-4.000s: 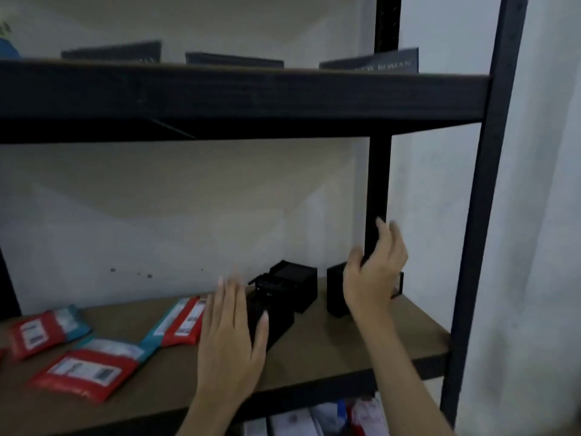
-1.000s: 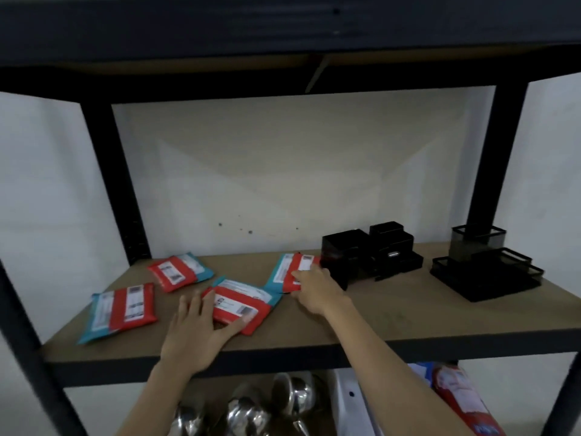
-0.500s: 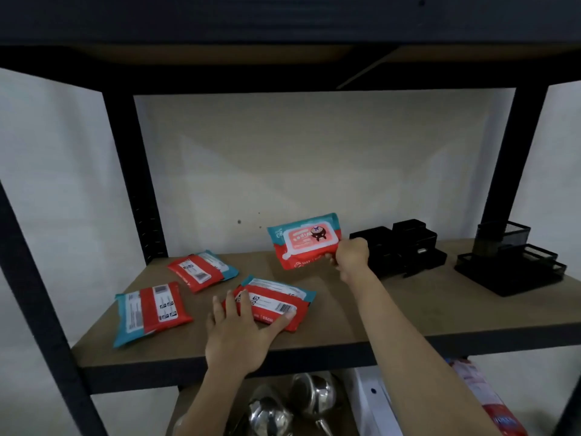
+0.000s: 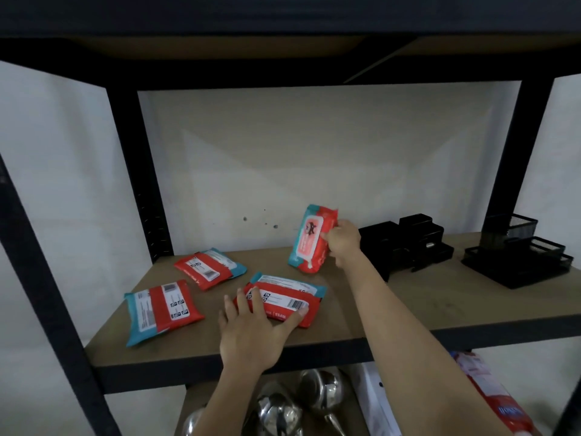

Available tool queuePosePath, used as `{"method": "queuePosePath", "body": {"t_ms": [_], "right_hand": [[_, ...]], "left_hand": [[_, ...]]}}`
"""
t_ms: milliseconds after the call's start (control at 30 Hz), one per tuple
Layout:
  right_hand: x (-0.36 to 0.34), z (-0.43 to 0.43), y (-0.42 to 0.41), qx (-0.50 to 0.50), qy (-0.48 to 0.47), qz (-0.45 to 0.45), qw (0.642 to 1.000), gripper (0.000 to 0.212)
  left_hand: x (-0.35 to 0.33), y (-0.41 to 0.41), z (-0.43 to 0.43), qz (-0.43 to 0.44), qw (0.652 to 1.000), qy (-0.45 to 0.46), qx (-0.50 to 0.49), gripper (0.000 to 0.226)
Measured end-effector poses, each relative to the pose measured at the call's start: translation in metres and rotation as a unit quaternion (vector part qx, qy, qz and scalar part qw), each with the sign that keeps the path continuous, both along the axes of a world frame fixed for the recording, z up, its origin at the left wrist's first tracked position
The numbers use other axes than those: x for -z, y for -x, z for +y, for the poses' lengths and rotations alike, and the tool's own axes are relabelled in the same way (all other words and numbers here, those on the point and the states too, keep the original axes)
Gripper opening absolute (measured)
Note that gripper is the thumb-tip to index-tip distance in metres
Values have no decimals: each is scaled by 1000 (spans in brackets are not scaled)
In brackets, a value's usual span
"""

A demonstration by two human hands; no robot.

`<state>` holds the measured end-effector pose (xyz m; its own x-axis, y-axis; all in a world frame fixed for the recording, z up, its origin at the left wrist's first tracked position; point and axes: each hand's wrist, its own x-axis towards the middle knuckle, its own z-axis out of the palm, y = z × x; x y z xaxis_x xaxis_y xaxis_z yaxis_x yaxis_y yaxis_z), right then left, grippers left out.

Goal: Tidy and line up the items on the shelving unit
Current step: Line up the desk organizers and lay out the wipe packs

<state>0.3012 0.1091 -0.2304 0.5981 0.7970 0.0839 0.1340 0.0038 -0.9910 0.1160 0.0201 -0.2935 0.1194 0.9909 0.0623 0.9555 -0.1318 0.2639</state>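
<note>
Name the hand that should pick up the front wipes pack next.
Left. The left hand rests flat on the front wipes pack, so it probably only needs to close on it. The right hand is busy gripping the upright pack farther back.

A black metal shelving unit (image 4: pixel 141 171) with a brown wooden shelf board (image 4: pixel 456 297) is set against a white wall (image 4: pixel 283 152), which is dimly and unevenly lit, marked by a few small dark spots (image 4: pixel 244 219), and shaded beneath the upper shelf (image 4: pixel 220 47).
</note>
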Motion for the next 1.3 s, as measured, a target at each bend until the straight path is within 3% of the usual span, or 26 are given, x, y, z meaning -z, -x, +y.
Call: {"method": "queuePosePath", "body": {"t_ms": [67, 167, 333, 467, 567, 633, 700, 800, 967, 1100, 1167, 1233, 1300], "right_hand": [[-18, -6, -1, -4, -36, -107, 994, 21], [-42, -12, -5, -62, -40, -292, 954, 37], [-46, -4, -6, -183, 71, -440, 876, 37], [-13, 6, -5, -149, 152, -538, 816, 33], [0, 2, 4, -136, 128, -550, 814, 41], [1, -9, 15, -175, 81, -496, 847, 34], [2, -24, 28, -249, 127, -435, 856, 27], [3, -40, 40, -308, 281, -395, 819, 51], [-6, -47, 39, -317, 254, -357, 841, 45], [-28, -62, 38, -213, 107, -483, 842, 34], [-33, -78, 40, -161, 31, -545, 823, 25], [-25, -91, 40, -179, 50, -600, 778, 25], [-9, -100, 37, -241, 142, -587, 760, 38]], "left_hand": [[0, 0, 0, -1, 1000, 1, 1, 110], [0, 1, 0, -2, 1000, 1, -2, 111], [0, 0, 0, -2, 1000, -1, -4, 110], [-2, -1, -2, -6, 1000, -2, -2, 110], [-1, -1, -1, -12, 1000, 4, -6, 110], [0, 0, 0, -21, 1000, -2, -6, 99], [2, 1, 3, -33, 999, -16, -7, 80], [1, 0, 3, -42, 999, -26, -15, 63], [3, 2, 2, -90, 995, -30, -25, 62], [1, 4, -2, -206, 976, -57, -47, 60], [1, 6, -3, -248, 963, -71, -78, 57], [4, 9, -4, -242, 961, -88, -99, 53], [4, 12, -6, -162, 978, -91, -97, 46]]}}
